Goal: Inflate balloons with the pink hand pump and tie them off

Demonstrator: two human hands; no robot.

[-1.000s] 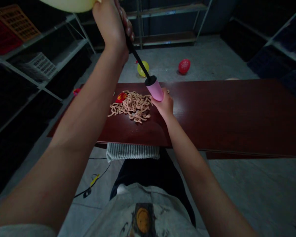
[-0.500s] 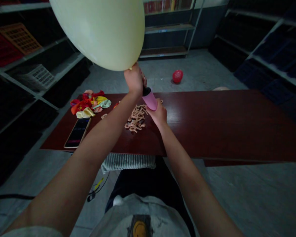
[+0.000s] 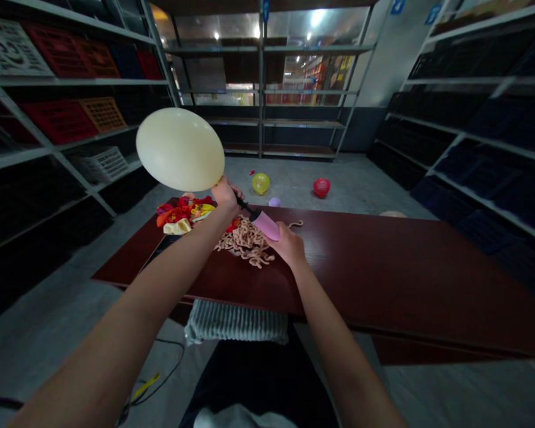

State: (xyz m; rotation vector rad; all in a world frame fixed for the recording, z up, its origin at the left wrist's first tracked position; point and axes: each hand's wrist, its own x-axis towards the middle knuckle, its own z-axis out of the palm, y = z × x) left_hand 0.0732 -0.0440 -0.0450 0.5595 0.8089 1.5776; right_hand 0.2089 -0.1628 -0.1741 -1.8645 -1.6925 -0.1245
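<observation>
A large pale-yellow inflated balloon [image 3: 181, 150] points up and left from my left hand [image 3: 225, 193]. That hand is closed round the balloon's neck, at the black end of a pink hand pump [image 3: 266, 226]; its nozzle is hidden by the fingers. My right hand [image 3: 290, 245] is wrapped around the lower end of the pump's pink barrel. A stretch of black rod shows between the two hands. Beneath the pump, a heap of beige twisted cord-like pieces [image 3: 245, 241] lies on the dark red table [image 3: 383, 267].
Limp coloured balloons [image 3: 181, 214] lie at the table's back left, beside a phone [image 3: 163, 245] partly behind my left forearm. On the floor beyond are a yellow balloon [image 3: 261, 183] and a red balloon [image 3: 321, 188]. Shelves with crates [image 3: 56, 122] stand left.
My view has tilted up, showing more shelves and floor balloons. The pale-yellow balloon now appears lower, smaller and tipped further left. More black rod shows between my hands.
</observation>
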